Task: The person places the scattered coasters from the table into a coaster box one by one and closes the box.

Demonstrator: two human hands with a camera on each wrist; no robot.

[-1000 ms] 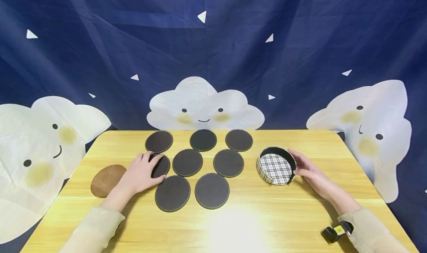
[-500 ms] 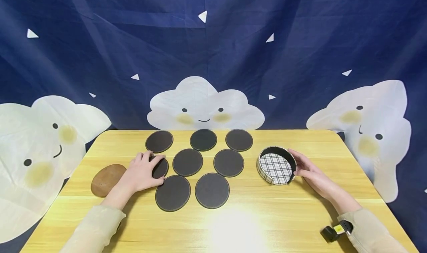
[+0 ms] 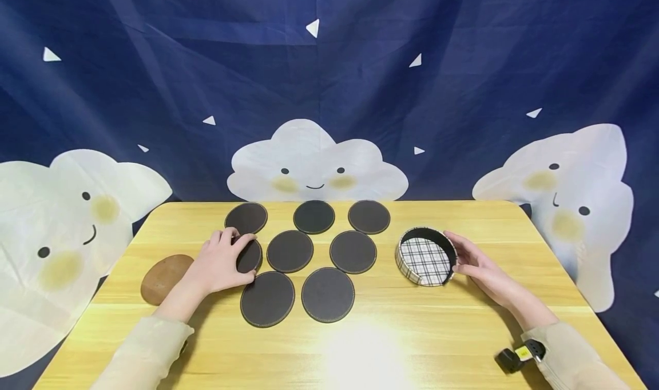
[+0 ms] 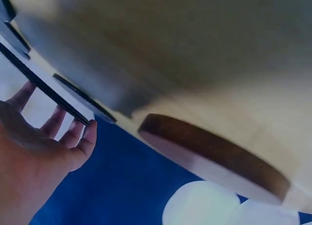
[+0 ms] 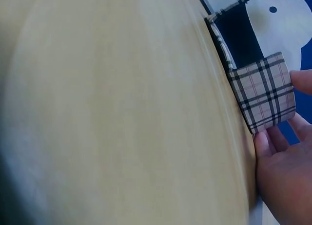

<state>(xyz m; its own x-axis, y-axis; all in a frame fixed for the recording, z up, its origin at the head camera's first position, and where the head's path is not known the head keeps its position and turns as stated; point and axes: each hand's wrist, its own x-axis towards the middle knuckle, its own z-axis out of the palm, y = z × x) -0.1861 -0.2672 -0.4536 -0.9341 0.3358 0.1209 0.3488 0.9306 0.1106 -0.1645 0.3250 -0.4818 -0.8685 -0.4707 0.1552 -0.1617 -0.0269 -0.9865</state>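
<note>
In the head view my left hand [image 3: 218, 262] spans a dark round coaster [image 3: 249, 257] with thin stitching near its edge, gripping it by the rim between thumb and fingers. Seen edge-on in the left wrist view, that coaster [image 4: 46, 88] has fingertips [image 4: 87, 132] along its rim. My right hand [image 3: 481, 264] holds the near right side of a round plaid coaster holder [image 3: 424, 258]. Its wall is cut away at the front, and its inner wall is black. In the right wrist view the thumb and fingers sit around the plaid wall [image 5: 265, 93] of the holder.
Several more dark coasters [image 3: 290, 251] lie spread over the wooden table [image 3: 437, 333]. A brown disc [image 3: 166, 279] lies at the left, under the left forearm's edge. A small black device [image 3: 509, 360] hangs at the right cuff. Behind the table hangs a blue cloud-print cloth [image 3: 319, 81].
The coaster under my left hand first shifts slightly left, then back right, with the fingers moving a little on it. My right hand and the holder stay in place.
</note>
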